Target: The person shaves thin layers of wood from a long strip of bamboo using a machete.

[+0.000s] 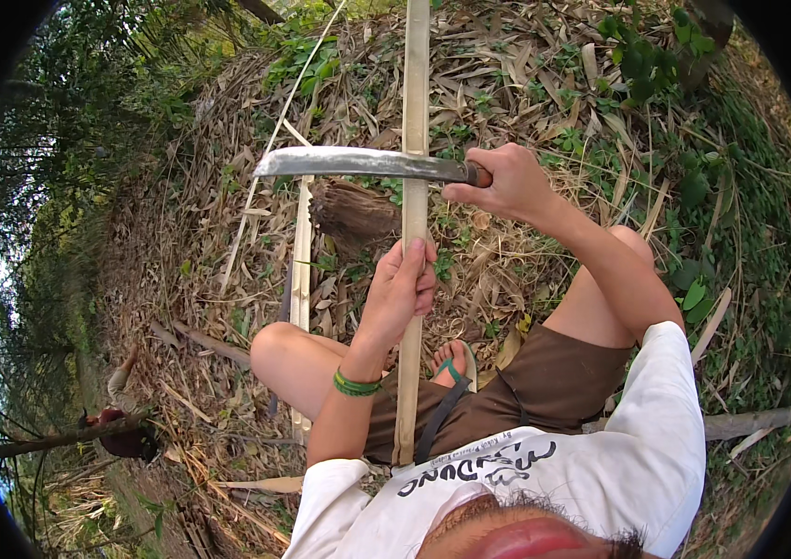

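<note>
A long pale bamboo strip (415, 102) runs from my lap away to the far edge of the view. My left hand (401, 284) is closed around it, thumb along its upper face. In my right hand (504, 183) is the wooden handle of a machete (358, 164). Its long blade points left and lies across the strip, a short way beyond my left hand. Whether the edge bites into the bamboo I cannot tell.
A rough wood stump (356, 212) stands left of the strip. More split bamboo strips (300, 270) lie further left. Dry leaves and green plants cover the ground. Another person (123, 430) is at the far left. A branch (749, 424) lies right of my lap.
</note>
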Action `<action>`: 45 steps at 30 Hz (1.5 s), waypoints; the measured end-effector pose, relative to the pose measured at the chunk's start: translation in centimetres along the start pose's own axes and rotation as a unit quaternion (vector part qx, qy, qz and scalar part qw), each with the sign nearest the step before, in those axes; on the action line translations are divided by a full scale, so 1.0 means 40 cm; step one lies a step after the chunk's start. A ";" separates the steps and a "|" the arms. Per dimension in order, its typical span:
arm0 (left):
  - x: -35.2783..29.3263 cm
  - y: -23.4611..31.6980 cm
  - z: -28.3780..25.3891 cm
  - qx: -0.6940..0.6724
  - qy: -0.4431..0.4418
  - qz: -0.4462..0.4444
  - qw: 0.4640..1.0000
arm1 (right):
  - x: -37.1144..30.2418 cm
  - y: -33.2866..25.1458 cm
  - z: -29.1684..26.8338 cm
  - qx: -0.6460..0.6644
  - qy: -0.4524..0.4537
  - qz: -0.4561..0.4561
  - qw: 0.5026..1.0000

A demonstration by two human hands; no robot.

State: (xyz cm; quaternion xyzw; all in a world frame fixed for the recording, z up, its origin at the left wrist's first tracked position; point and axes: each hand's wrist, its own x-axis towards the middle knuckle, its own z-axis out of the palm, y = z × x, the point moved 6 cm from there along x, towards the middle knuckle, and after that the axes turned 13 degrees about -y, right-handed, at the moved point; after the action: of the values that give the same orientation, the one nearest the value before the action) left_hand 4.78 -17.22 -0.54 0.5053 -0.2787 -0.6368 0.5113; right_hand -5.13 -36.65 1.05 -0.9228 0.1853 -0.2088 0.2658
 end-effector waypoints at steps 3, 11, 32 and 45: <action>-0.012 0.007 -0.004 0.031 0.024 0.005 0.999 | 0.002 -0.019 0.021 -0.044 0.006 -0.025 0.999; -0.038 0.018 -0.012 0.085 0.027 -0.010 0.996 | 0.004 -0.018 0.012 -0.092 0.026 -0.053 0.994; -0.073 0.012 -0.028 -0.002 0.055 -0.034 0.998 | 0.031 -0.062 0.070 -0.086 0.009 -0.052 0.995; -0.081 -0.032 -0.036 -0.086 0.024 -0.036 0.995 | 0.057 -0.009 0.093 -0.109 0.015 -0.020 0.994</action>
State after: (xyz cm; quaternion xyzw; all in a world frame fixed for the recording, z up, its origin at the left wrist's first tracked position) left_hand 5.52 -13.55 -0.95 0.4840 -0.1919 -0.6645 0.5361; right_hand -1.31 -35.87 -0.97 -0.9465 0.1925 -0.2062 0.1567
